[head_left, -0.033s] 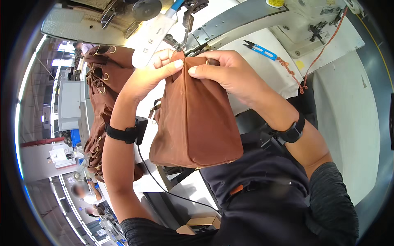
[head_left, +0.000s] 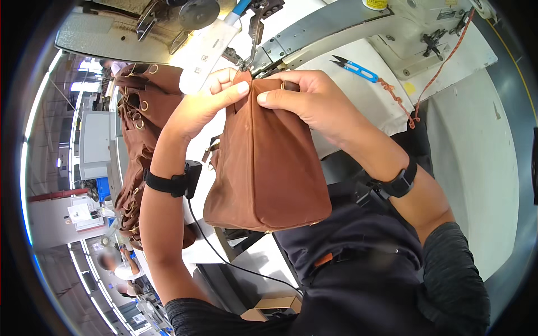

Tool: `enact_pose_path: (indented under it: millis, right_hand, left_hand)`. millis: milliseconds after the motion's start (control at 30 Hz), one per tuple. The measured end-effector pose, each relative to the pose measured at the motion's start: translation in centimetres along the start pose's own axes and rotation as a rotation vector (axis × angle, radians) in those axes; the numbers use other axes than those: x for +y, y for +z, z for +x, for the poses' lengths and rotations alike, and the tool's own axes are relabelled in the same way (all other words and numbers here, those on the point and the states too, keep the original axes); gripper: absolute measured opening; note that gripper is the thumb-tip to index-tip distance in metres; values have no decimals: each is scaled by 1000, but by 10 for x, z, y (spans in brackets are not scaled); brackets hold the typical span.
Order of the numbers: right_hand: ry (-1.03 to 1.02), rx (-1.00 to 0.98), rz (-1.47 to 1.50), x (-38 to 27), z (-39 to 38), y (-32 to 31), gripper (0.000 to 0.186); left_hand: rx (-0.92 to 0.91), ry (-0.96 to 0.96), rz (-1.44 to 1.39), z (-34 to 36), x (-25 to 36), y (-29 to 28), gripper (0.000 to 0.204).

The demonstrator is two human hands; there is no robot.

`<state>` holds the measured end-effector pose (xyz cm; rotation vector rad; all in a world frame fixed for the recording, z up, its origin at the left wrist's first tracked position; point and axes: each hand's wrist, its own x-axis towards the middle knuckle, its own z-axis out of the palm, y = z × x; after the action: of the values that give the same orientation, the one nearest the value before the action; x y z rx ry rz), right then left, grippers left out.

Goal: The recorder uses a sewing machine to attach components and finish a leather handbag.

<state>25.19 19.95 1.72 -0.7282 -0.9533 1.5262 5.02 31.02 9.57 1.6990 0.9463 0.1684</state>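
Note:
A brown bag [head_left: 269, 162] hangs from both my hands, its upper edge close to the needle area of a sewing machine [head_left: 252, 56]. My left hand [head_left: 210, 101] pinches the top edge left of the vertical seam, thumb in front and fingers behind. On the right of that seam, my right hand [head_left: 302, 101] grips the same edge, its thumb pressed flat on the bag. Both thumbs lie close to each other with the seam between them. The bag's base reaches down toward my lap. My fingers and the machine hide part of the top edge.
Blue thread snips [head_left: 358, 70] tied to an orange cord [head_left: 398, 98] lie on the white surface at right. More brown bags [head_left: 140, 117] with brass rings are heaped at left. A yellow container [head_left: 375, 4] stands at the back. A cardboard box [head_left: 277, 305] sits below.

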Motion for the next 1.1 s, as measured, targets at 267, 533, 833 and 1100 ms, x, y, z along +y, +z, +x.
enact_pose_path:
  millis: [267,533,833,1100]
  right_hand:
    - [10,114,34,-10,0,15,30]
    - [56,97,35,-13,5,8,35]
    - [63,184,69,-20,9,15,32]
    - [-189,237,-453,-24,9,13,27]
  left_hand:
    - [35,68,29,1,-14,-1,29]
    - [67,52,100,8,-22,-3,27]
    - [81,139,97,15,-21,-5,19]
    - [75,196,86,19,-20,-6,21]
